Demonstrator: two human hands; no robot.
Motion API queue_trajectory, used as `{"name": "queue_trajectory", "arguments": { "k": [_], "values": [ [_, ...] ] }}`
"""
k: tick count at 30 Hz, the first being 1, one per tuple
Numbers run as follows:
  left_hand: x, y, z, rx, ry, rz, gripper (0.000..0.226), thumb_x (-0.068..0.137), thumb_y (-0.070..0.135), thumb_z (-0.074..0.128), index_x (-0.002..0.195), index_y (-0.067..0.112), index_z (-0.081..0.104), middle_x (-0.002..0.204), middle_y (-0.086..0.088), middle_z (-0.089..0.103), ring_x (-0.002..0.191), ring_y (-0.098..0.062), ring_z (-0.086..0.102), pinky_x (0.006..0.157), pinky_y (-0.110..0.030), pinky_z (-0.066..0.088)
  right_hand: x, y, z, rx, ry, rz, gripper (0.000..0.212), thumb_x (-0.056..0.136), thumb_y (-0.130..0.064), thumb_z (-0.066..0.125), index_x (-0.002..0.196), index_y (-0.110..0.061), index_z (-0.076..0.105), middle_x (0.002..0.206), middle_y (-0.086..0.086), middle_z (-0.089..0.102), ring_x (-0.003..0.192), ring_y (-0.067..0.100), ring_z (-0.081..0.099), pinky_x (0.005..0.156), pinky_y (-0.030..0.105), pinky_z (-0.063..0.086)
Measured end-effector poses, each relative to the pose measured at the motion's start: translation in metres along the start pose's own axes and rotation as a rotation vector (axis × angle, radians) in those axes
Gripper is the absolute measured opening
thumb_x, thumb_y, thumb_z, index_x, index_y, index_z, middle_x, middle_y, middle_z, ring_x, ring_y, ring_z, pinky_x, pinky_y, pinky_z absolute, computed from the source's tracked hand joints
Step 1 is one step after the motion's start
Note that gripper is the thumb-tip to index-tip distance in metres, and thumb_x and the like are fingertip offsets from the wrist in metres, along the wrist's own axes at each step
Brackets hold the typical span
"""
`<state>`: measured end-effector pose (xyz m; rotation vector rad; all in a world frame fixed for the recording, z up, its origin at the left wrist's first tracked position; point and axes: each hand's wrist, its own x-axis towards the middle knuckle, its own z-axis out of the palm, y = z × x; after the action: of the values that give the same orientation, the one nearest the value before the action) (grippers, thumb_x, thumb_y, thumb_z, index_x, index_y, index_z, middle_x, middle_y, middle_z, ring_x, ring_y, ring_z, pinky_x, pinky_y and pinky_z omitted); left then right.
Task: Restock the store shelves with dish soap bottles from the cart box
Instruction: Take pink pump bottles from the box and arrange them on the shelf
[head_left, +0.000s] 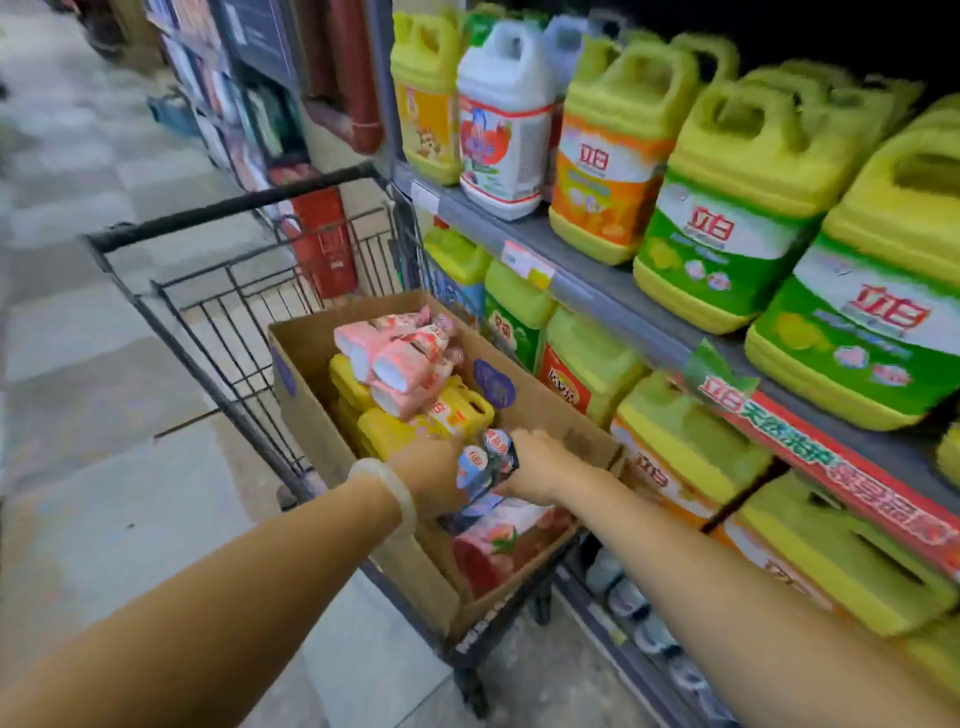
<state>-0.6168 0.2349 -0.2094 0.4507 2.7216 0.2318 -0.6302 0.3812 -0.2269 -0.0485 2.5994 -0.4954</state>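
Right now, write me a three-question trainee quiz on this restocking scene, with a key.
1. True or false: the cardboard box sits on the floor beside the cart.
2. Which bottles lie on top of the pile at the box's far end?
A. pink bottles
B. green jugs
C. black cans
3. Fill in: both hands, the left hand and the right hand, reach into the box around a small pack of bottles with ____ and red round tops.

Key: 1 false, the box rides inside the cart; 2 A; 3 white.
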Motion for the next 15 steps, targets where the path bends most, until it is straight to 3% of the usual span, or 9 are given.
{"name": "queue_trajectory", "arguments": {
  "k": [4, 9, 13, 15],
  "values": [
    [0.045, -0.018, 0.038, -0.059, -0.192, -0.073, 0.046, 0.088, 0.036, 0.055, 0.125, 0.008, 0.051, 0.125, -0.012, 0.058, 0.117, -0.031, 0.053, 0.096, -0.036, 0.044, 0.033, 0.022, 0.029, 0.032, -0.107, 0.139, 0.065, 0.086, -0.034, 0.061, 0.137, -0.007, 0.032, 0.135, 0.017, 0.041, 0.126, 0.035, 0.043, 0.100, 0.039, 0.041],
    [0.109, -0.046, 0.089, -0.172, -0.335, -0.115, 0.051, 0.085, 0.040, 0.054, 0.128, 0.011, 0.050, 0.126, -0.010, 0.059, 0.116, -0.029, 0.055, 0.096, -0.035, 0.045, 0.070, 0.033, 0.058, 0.245, -0.113, 0.366, 0.055, 0.086, -0.031, 0.061, 0.132, -0.007, 0.043, 0.133, 0.014, 0.049, 0.123, 0.029, 0.048, 0.096, 0.030, 0.039],
    [0.141, -0.055, 0.119, -0.325, -0.513, -0.173, 0.041, 0.094, 0.027, 0.051, 0.127, 0.004, 0.052, 0.129, -0.013, 0.057, 0.123, -0.029, 0.052, 0.098, -0.033, 0.041, 0.085, 0.045, 0.082, 0.493, -0.133, 0.646, 0.068, 0.084, -0.027, 0.067, 0.138, 0.001, 0.035, 0.139, 0.017, 0.043, 0.127, 0.027, 0.046, 0.098, 0.029, 0.040],
    [0.157, -0.059, 0.132, -0.429, -0.600, -0.248, 0.047, 0.093, 0.032, 0.054, 0.127, 0.000, 0.053, 0.129, -0.017, 0.058, 0.121, -0.030, 0.054, 0.094, -0.031, 0.044, 0.093, 0.048, 0.092, 0.520, -0.131, 0.731, 0.057, 0.086, -0.028, 0.064, 0.133, -0.002, 0.043, 0.134, 0.014, 0.049, 0.123, 0.024, 0.050, 0.089, 0.025, 0.041]
  ]
}}
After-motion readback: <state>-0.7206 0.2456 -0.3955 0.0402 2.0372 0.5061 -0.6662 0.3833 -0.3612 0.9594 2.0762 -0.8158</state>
